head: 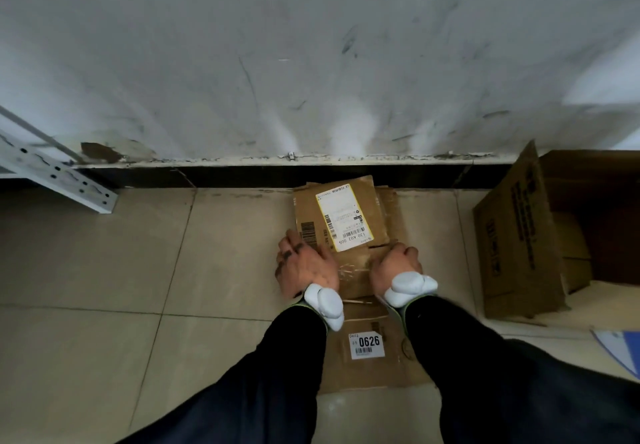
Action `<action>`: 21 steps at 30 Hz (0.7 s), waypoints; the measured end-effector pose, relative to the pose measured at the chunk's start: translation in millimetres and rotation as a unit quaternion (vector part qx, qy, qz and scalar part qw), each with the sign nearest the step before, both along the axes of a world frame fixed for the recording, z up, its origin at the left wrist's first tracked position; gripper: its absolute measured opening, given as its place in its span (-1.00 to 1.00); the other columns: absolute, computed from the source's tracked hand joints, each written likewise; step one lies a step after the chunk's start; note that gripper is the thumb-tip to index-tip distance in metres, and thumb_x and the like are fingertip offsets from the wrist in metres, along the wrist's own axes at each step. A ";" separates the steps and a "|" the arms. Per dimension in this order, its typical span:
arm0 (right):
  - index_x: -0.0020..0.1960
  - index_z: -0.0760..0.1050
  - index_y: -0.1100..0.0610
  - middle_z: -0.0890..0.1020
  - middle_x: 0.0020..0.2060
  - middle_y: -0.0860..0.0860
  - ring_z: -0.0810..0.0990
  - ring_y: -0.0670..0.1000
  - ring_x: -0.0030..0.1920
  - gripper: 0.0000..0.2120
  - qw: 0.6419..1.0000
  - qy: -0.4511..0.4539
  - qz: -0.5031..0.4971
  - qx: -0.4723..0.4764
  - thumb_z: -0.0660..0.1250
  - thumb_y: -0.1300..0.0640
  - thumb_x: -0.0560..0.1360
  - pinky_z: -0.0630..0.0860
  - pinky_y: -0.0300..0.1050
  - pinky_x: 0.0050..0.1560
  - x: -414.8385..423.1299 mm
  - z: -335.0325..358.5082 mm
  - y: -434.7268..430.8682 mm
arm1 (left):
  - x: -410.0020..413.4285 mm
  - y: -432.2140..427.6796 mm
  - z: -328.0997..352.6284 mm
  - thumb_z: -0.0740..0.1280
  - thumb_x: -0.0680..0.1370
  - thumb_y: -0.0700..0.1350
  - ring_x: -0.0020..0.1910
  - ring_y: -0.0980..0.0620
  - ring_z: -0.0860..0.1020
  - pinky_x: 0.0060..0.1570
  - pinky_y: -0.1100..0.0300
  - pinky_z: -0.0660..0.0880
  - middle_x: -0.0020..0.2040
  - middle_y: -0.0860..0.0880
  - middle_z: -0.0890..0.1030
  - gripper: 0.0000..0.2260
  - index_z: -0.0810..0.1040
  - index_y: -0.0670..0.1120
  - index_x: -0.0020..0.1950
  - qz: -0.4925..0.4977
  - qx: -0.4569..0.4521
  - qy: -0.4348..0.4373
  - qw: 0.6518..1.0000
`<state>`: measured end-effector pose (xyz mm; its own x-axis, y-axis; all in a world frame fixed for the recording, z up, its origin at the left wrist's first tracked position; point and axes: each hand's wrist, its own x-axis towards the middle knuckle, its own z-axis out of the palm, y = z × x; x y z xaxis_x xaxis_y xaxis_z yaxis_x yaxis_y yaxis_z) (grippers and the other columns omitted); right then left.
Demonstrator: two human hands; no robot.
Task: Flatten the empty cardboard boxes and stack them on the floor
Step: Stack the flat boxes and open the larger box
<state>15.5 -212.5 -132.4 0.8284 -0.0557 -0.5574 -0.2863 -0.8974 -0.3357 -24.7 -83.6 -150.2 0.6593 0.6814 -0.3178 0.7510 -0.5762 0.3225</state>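
1. Flattened box (349, 208) — brown cardboard lying flat on the tiled floor (104, 287). Its far edge touches the dark skirting at the foot of the scuffed white wall (311, 62), and a white shipping label (341, 216) faces up.
2. Lower flattened box (367, 371) — a second sheet of cardboard lying beneath the first and reaching back between the person's arms. It bears a white sticker (366, 345) reading 0626.
3. Left hand (306, 267): palm down on the near left corner of the flattened box, with the fingers straight and spread, pressing on the cardboard.
4. Right hand (394, 265): back of the hand up, resting on the near right part of the same box. Its fingers bend down out of sight, so whether they pinch the cardboard cannot be told.
5. White pads (327, 305) sit at both wrists, at the ends of dark sleeves (277, 374).
6. Open carton (519, 235): stands unflattened on the floor to the right, well apart from the two flat boxes, with one flap raised.
7. Perforated metal upright (59, 173): at the far left, near the wall.
8. Blue-and-white sheet (620, 350): on the floor at the right edge, partly cut off.
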 end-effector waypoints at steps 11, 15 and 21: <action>0.38 0.28 0.33 0.40 0.32 0.27 0.43 0.25 0.31 -0.52 0.993 -0.084 0.077 0.042 0.15 -0.01 0.63 0.38 -0.02 0.26 31.7 97.9 -40.3 | 49.4 -69.5 89.3 0.18 0.63 0.08 0.45 -0.20 0.36 0.37 -0.04 0.37 0.52 -0.12 0.31 -0.47 0.26 -0.08 0.56 -0.177 0.007 -0.078 0.981; 0.32 0.37 0.25 0.43 0.27 0.22 0.48 0.26 0.25 -0.59 0.978 -0.196 0.034 0.054 0.21 0.00 0.59 0.43 0.00 0.22 45.6 134.9 -96.1 | 75.8 -129.8 119.7 0.15 0.68 0.09 0.37 -0.22 0.44 0.30 0.03 0.37 0.39 -0.20 0.47 -0.57 0.40 -0.11 0.46 -0.229 -0.116 -0.105 0.961; 0.14 0.51 0.14 0.49 0.12 0.12 0.56 0.23 0.03 -0.75 0.932 -0.356 -0.013 0.065 0.23 0.22 0.48 0.52 0.01 -0.02 46.8 175.2 -170.2 | 94.2 -206.8 160.0 0.25 0.56 0.30 0.33 -0.28 0.49 0.23 0.02 0.41 0.32 -0.27 0.54 -0.35 0.41 -0.19 0.41 -0.189 -0.216 -0.075 0.955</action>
